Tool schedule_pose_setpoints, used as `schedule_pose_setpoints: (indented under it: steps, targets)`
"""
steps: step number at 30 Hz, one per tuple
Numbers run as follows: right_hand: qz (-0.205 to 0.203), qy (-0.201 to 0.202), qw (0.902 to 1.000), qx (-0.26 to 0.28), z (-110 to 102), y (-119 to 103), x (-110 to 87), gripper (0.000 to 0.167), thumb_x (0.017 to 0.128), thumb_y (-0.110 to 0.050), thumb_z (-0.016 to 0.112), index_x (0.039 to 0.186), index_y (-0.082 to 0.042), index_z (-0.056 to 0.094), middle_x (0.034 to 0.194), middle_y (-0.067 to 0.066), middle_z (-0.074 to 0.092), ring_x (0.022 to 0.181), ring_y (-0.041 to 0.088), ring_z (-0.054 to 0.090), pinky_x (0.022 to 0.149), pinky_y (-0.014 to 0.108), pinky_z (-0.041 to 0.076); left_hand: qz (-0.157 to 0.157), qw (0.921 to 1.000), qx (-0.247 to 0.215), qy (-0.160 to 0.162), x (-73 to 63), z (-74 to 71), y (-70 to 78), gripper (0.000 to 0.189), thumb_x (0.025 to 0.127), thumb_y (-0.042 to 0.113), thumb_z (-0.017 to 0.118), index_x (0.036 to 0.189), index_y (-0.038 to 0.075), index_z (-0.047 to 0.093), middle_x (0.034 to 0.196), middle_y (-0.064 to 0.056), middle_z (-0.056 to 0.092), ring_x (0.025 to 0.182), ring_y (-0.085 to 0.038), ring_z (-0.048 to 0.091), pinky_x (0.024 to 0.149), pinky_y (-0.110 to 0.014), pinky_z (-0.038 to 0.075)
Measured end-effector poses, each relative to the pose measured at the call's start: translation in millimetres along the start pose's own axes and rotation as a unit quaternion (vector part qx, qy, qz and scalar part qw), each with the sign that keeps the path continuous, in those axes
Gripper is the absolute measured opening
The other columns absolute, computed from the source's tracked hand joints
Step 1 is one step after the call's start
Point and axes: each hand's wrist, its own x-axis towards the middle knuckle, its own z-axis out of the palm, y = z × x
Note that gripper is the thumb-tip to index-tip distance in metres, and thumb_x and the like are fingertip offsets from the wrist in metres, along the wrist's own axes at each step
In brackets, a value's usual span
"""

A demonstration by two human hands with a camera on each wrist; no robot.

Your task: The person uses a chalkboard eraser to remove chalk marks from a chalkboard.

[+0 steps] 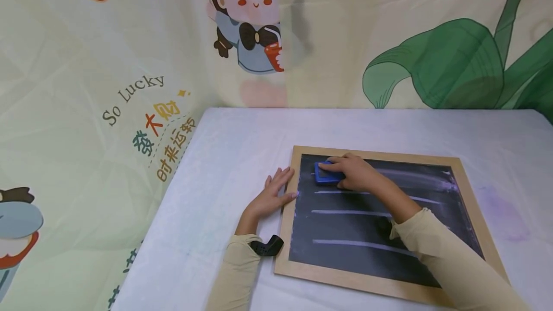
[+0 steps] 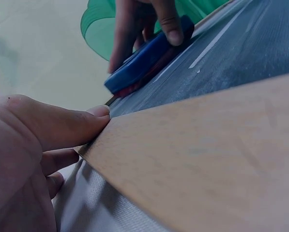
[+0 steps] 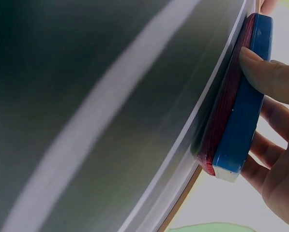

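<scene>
My right hand (image 1: 356,173) grips a blue chalkboard eraser (image 1: 327,176) near the upper left corner of a wood-framed chalkboard (image 1: 345,234). The right wrist view shows the thumb along one side of the eraser (image 3: 246,101) and the fingers on the other, with its red felt side facing the board. White chalk lines (image 1: 341,212) run across the dark surface, and a smeared chalk haze lies along the top. At the frame's left side is my left hand (image 1: 271,198), fingers fairly straight. Its thumb (image 2: 74,126) rests on the wooden edge (image 2: 192,150).
The board lies on a table with a white cloth (image 1: 207,196). A faint purple stain (image 1: 503,212) marks the cloth to the right. Printed curtains with a cartoon figure (image 1: 255,23) and green leaves (image 1: 453,66) stand behind and to the left. A black band (image 1: 268,246) circles my left wrist.
</scene>
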Motion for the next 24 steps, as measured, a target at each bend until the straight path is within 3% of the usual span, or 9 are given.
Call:
schedule_pose_setpoints:
  steps: [11,20,24]
  targets:
    - [-0.016,-0.014,0.9993,-0.030,4,-27,21.3,0.064,0.077,-0.012,0.071,0.135,-0.021,0.046,0.136,0.015,0.047,0.114,0.040,0.047,0.096,0.052,0.040,-0.005,1.0000,0.007,0.000,1.3,0.8,3.1,0.065,0.090,0.027,0.056,0.146,0.017,0.024,0.154,-0.004,0.013,0.143,-0.022,-0.003,0.114,-0.043,-0.010]
    - [-0.006,-0.013,0.9999,-0.007,10,-30,16.1,0.061,0.084,-0.029,0.065,0.139,-0.027,0.039,0.147,0.008,0.033,0.127,0.039,0.036,0.104,0.058,0.027,-0.006,1.0000,0.000,0.001,1.3,1.6,3.2,0.066,0.089,0.025,0.058,0.145,0.017,0.025,0.154,-0.003,0.015,0.143,-0.021,-0.001,0.115,-0.043,-0.009]
    - [-0.004,-0.013,0.9999,-0.008,13,-33,16.2,0.053,0.088,-0.026,0.060,0.137,-0.031,0.041,0.148,0.006,0.032,0.131,0.038,0.032,0.105,0.062,0.022,-0.008,0.9999,-0.005,0.005,1.4,2.3,2.0,0.065,0.089,0.024,0.058,0.145,0.016,0.026,0.153,-0.003,0.017,0.143,-0.021,0.000,0.115,-0.043,-0.009]
